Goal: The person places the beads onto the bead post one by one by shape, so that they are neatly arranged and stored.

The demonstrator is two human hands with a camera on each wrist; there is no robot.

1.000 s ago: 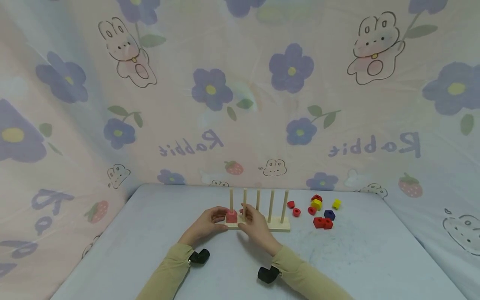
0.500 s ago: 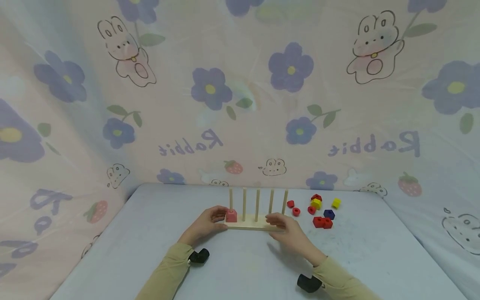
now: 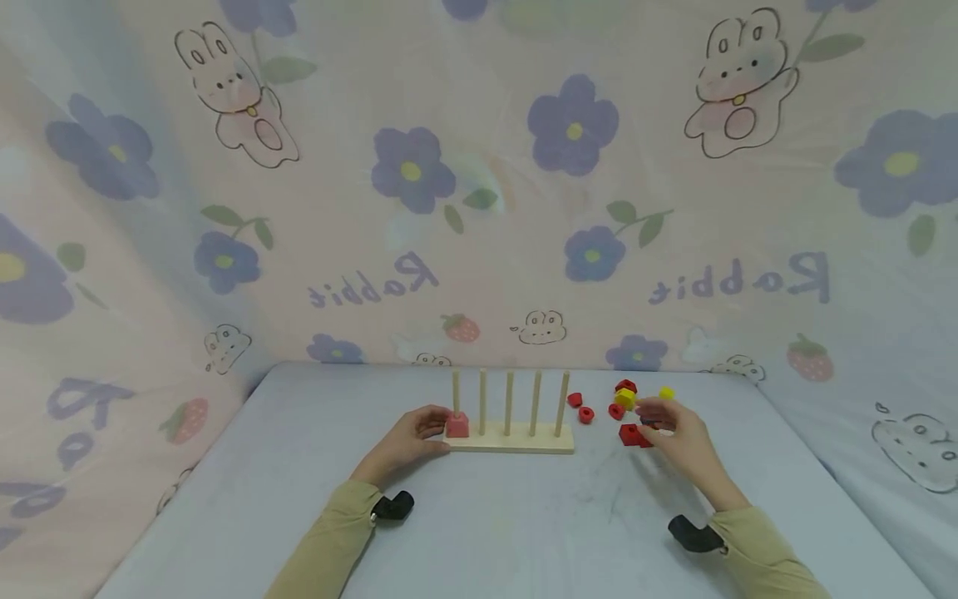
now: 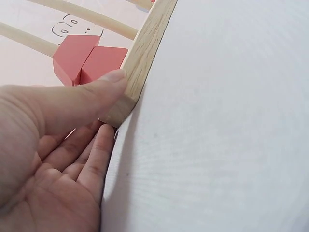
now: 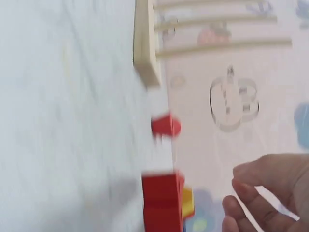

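Note:
A wooden stand (image 3: 516, 443) with a row of upright pegs sits on the table. Two red angular blocks (image 4: 76, 54) are stacked on its leftmost peg. My left hand (image 3: 404, 443) grips that end of the base, thumb on the front corner and fingers round the end, as the left wrist view shows. Over at the right, my right hand (image 3: 683, 439) hovers over a pair of red blocks (image 3: 630, 434), fingers loosely bent with nothing between them. In the right wrist view its thumb and fingertips stand apart from the red blocks (image 5: 161, 203). A dark blue block is mostly hidden behind the fingers.
Behind the pair lie a yellow block (image 3: 625, 400) and small red pieces (image 3: 616, 412). Two more red pieces (image 3: 586, 414) lie just right of the stand. Another yellow block (image 3: 667, 392) is farther back. A patterned curtain (image 3: 479, 208) rises behind the table.
My right hand has left the stand's second peg and travelled right to the loose blocks. The left hand has kept its hold on the stand's end.

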